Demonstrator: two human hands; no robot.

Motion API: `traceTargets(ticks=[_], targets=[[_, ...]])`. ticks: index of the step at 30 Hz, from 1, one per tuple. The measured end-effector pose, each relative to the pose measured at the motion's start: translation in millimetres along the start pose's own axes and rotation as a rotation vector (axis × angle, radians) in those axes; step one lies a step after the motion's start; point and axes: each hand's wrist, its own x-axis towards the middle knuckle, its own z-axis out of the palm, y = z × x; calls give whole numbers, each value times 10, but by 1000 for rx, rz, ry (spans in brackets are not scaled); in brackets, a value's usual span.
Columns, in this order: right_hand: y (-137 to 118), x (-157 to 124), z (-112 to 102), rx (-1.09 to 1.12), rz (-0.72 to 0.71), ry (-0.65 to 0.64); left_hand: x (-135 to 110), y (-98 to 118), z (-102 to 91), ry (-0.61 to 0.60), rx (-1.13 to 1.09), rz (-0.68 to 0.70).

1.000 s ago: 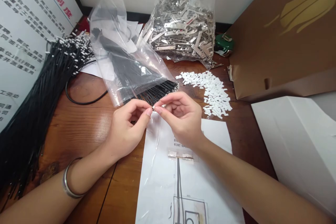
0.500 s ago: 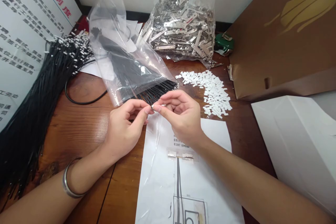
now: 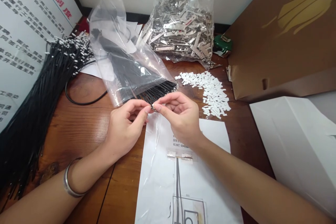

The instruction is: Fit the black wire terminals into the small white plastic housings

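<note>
Both my hands meet in front of the open end of a clear bag [image 3: 112, 87]. My left hand [image 3: 128, 124] is closed, thumb and forefinger pinching what looks like the metal-tipped end of a black wire. Against those fingertips, my right hand [image 3: 181, 115] is also closed in a pinch; the small piece in it is mostly hidden. Just behind the fingers, a bundle of black wires [image 3: 157, 90] with metal tips sticks out of the bag. Right of my right hand lies a spread pile of small white sleeves [image 3: 215, 94].
A bag of metal strips [image 3: 181, 28] stands at the back, beside a green tape measure [image 3: 222, 44]. Black wires with white ends [image 3: 34, 101] are heaped at left. A printed drawing [image 3: 157, 182] lies in front. Brown box [image 3: 288, 59] and white box [image 3: 291, 140] stand right.
My hands stay almost in place, fingertips still together. The whitish bit seen at my right fingertips is now out of sight. The view has shifted slightly.
</note>
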Motion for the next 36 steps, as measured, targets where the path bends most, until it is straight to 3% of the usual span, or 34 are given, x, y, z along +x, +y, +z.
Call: traceTargets(ticks=[29,32,36], targets=[[6,3,-20,-69,30,-15,16,46,0,-14,-5,-16],[-3,-28,0,-99,-42,7,15,49,9,2,-29,-15],[-23,-83,23,-194,-272,22,-4,61,8,27,-72,25]])
